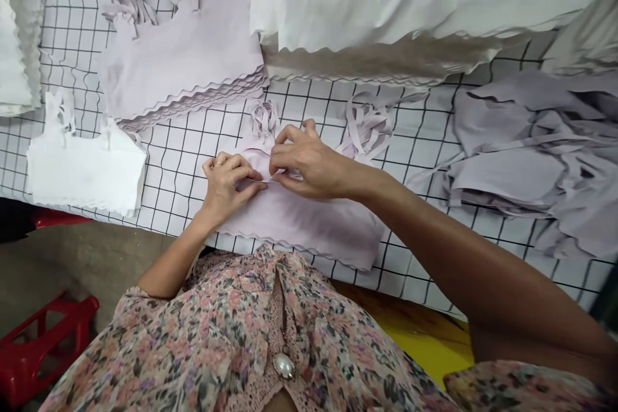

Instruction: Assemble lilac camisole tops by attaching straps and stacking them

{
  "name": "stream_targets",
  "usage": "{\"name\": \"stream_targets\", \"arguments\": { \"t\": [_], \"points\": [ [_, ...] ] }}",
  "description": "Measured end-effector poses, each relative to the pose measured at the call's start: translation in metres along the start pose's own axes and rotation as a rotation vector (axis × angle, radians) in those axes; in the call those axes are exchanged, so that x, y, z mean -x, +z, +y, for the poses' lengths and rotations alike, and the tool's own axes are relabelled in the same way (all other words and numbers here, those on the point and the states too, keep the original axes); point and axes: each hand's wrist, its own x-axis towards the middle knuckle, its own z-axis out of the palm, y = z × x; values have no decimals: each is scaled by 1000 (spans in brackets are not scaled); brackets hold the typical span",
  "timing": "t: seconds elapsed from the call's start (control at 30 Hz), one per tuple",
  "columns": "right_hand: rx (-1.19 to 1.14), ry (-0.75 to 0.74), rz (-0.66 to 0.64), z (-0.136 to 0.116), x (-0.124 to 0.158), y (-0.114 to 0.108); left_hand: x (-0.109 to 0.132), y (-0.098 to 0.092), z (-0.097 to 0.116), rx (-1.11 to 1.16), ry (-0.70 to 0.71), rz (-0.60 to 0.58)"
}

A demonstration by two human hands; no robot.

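A pale lilac bra top [309, 225] with a scalloped hem lies flat at the table's near edge. My left hand [232, 183] pinches the fabric at its upper edge between thumb and fingers. Right beside it, my right hand [304, 161] also has thumb and fingertips closed on that edge. The two pinches almost meet. Coiled straps [264, 121] of the bra top rest beyond my hands, and a second strap bundle [369, 122] sits behind my right wrist. My right hand and forearm hide part of the garment.
A stack of lilac bra tops [188, 51] lies at the back left, near a white bra top [87, 170]. White fabric [410, 0] spreads across the back. Loose lilac pieces [512, 174] are heaped to the right. A red stool [48, 347] stands on the floor at left.
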Motion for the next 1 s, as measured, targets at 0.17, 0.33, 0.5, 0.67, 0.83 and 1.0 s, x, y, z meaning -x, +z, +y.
{"name": "stream_targets", "arguments": {
  "t": [0.17,0.33,0.5,0.67,0.83,1.0],
  "points": [
    [-40,-90,-52,5,-5,-2,-2,-1,0,25,11,-42],
    [-70,-118,-90,6,-7,-8,-2,-1,-1,43,32,-59],
    [-95,-114,-157,3,-8,-17,-2,0,-4,43,43,-64],
    [-128,-137,-154,3,-11,-16,-2,1,-6,42,57,-65],
    [-121,-154,-104,7,-11,-11,-3,-1,-5,51,60,-75],
    [-156,-174,40,6,-10,2,-3,-2,-4,69,57,-81]
  ]
}}
